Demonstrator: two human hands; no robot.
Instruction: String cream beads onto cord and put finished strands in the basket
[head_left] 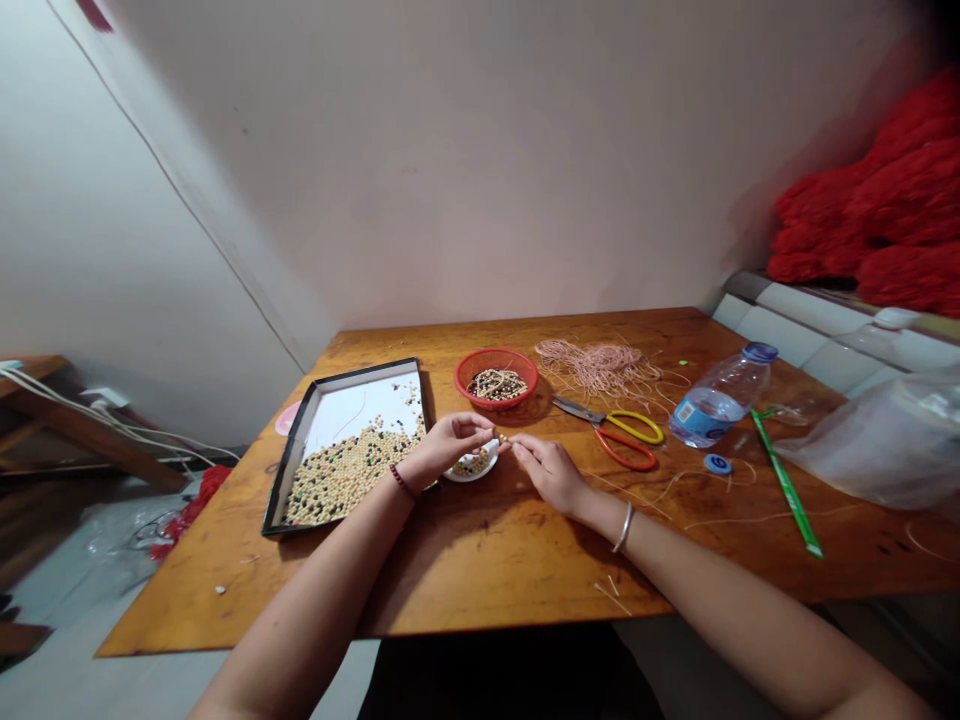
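Over a small white dish [472, 466] holding beads, my two hands meet with their fingertips close together. A short row of small yellowish beads [504, 438] shows between them; any cord through it is too fine to make out. My left hand [454, 443] is closed in a pinch at the left end of the beads. From the other side, my right hand [551, 473] pinches the right end between thumb and forefinger. Left of my hands lies a black-edged tray [424, 385] with many cream, black and a few coloured beads [352, 475].
Behind my hands stands a red basket [496, 358] with beads. Scissors [611, 425], a heap of pink cord [600, 365], a water bottle [720, 395], a blue cap [718, 464], a green strip [787, 485] and a plastic bag [885, 435] lie to the right.
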